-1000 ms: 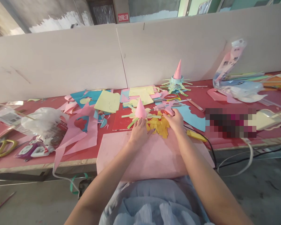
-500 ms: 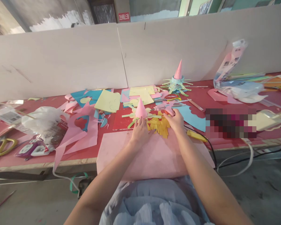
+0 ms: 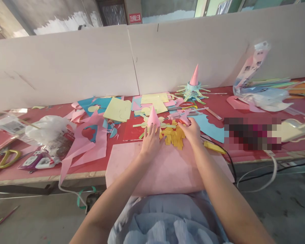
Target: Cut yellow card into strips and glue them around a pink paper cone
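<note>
Pointing the pink glue gun [image 3: 184, 116] leftward from the right hand [image 3: 191, 131], toward an upright pink cone [image 3: 153, 117]

Seem to be grasping the gun by its handle end, right thumb and fingers curled round; cannot tell how tightly, or with what pressure. See the barrel reach out left of that grip, roughly crosswise, nozzle end toward the cone and apart from it. Find the cone left of the right grip and directly ahead of the left hand [image 3: 150, 142], long axis vertical, point up, ringed at the foot by pale paper strips [image 3: 139, 125]. Count the left hand as clearly nearer: fingers spread, wrapped around nothing visible, tips at the lower front of the cone. Cannot tell whether pressing or merely resting. Note the yellow paper pieces [image 3: 176, 138] heaped between both hands, close by either thumb and on the body side of the barrel. Judge the short sideways gap from nozzle to cone, just past that heap, as the relation that matters most. Place a second pink cone [image 3: 194, 77] well beyond the right grip.
</note>
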The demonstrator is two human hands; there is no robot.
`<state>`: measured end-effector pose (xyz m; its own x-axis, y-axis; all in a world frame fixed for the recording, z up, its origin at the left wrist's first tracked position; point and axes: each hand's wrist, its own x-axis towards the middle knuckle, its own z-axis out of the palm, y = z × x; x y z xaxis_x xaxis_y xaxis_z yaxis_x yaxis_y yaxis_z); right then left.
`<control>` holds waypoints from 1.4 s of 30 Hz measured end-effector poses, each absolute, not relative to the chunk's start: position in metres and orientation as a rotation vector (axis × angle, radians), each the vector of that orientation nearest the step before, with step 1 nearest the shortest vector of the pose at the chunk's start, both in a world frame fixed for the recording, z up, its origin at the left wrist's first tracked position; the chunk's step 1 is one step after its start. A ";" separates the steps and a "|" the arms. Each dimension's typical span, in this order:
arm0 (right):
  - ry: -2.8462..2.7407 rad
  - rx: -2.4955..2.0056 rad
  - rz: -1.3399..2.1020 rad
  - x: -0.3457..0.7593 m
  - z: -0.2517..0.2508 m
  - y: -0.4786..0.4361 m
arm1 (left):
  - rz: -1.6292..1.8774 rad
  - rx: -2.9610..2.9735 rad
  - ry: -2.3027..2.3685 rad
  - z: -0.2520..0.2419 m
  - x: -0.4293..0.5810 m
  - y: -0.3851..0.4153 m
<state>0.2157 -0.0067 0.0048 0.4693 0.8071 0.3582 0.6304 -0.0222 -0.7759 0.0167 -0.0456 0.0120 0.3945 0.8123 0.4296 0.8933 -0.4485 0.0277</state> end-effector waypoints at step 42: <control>-1.238 -1.720 0.221 0.216 0.004 -0.007 | -0.583 -2.568 -1.623 0.013 0.019 -0.043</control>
